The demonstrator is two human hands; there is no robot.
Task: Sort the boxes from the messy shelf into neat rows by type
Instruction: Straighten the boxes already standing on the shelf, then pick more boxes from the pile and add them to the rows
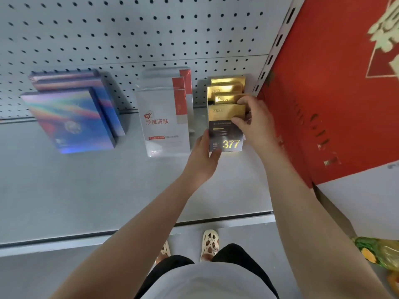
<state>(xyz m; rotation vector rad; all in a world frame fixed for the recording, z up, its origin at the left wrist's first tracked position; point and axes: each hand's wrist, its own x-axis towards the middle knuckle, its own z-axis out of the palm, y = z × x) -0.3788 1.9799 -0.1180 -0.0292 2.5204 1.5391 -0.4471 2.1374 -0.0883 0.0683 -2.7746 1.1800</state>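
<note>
From the head camera, a grey shelf (90, 190) fills the view, backed by a pegboard (129, 29) toward twelve o'clock. Three rows of boxes stand on it, each running back toward the pegboard.

At about ten o'clock stands the row of blue rainbow boxes (71, 119), the front one tilted, with others behind it. Near the centre, toward twelve o'clock, is the row of white boxes (166, 126) with red side strips and red lettering on the front one. Just beside them, toward one o'clock, is the row of gold boxes (226, 87), close to the shelf's slotted upright (269, 61).

The front gold and black box (225, 126), marked 377, is held between both hands. The left hand (203, 160) grips its lower left corner, thumb on the front face and fingers along the left edge. The right hand (252, 121) holds its upper right part, thumb lying across the front and fingers curled over the top edge, against the gold boxes behind.

At three o'clock a large red carton (334, 104) with cut-out patterns stands beside the shelf. At six o'clock the person's white shoes (210, 244) show on the floor, and at four o'clock a yellow-green bag (380, 251).
</note>
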